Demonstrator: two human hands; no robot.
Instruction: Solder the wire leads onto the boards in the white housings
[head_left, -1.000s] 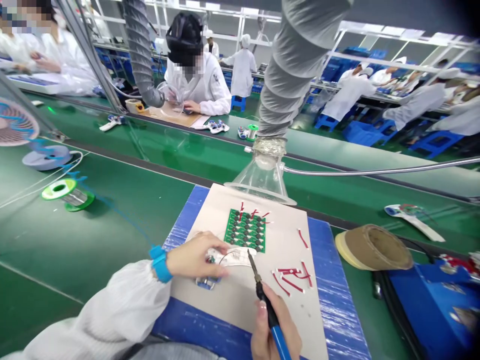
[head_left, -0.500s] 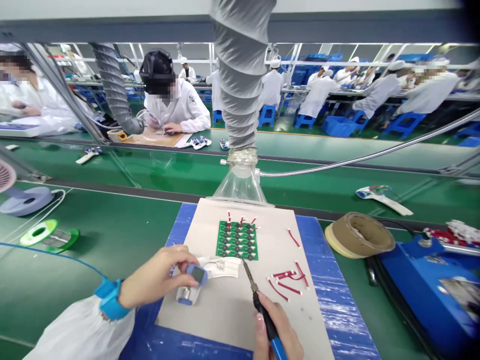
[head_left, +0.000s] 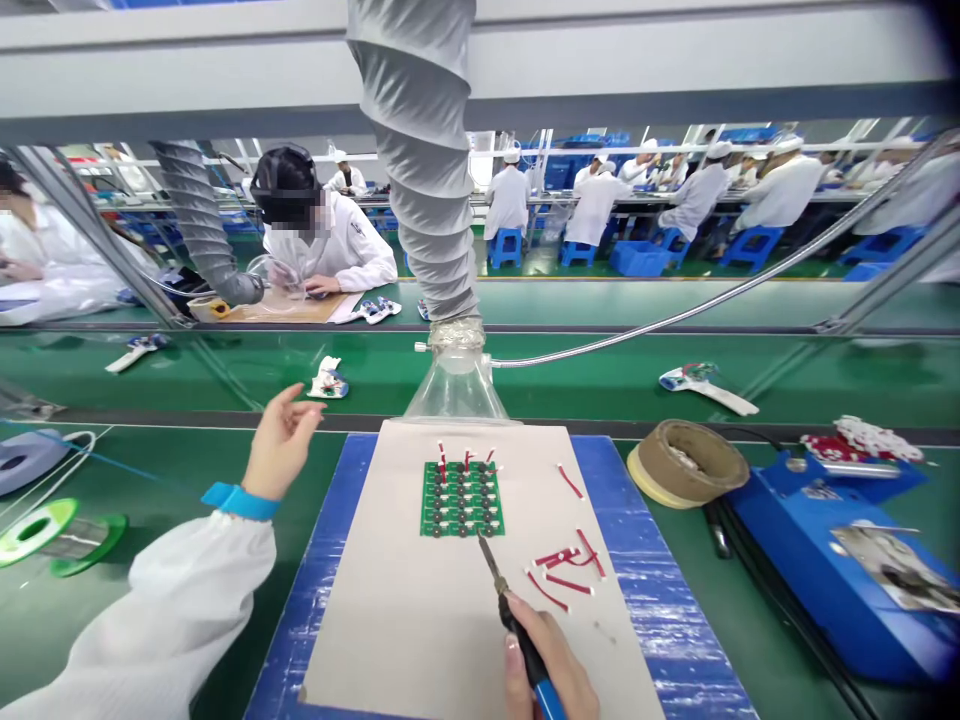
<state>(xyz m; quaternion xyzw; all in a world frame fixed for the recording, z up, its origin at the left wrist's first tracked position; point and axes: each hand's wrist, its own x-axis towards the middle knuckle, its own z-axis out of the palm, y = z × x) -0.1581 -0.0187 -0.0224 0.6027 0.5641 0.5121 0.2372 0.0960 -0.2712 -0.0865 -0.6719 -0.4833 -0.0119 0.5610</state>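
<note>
My right hand (head_left: 551,670) grips a blue-handled soldering iron (head_left: 517,625), its tip just below the green circuit board (head_left: 462,498) on the beige mat (head_left: 420,620). Raised over the green belt to the left of the mat, my left hand (head_left: 281,445) has its fingers spread and holds nothing. A small white and blue device (head_left: 328,381) lies on the belt just beyond those fingers. Several short red wires (head_left: 564,570) lie on the mat to the right of the iron's tip.
A clear fume funnel (head_left: 456,385) on a grey hose hangs behind the mat. A tape roll (head_left: 686,462) and a blue soldering station (head_left: 840,550) sit to the right. A green solder spool (head_left: 56,530) is at the left. A person in white works across the belt.
My left hand lifted the white and blue device off the mat, let it go on the belt, and now hovers open. The camera tilted up.
</note>
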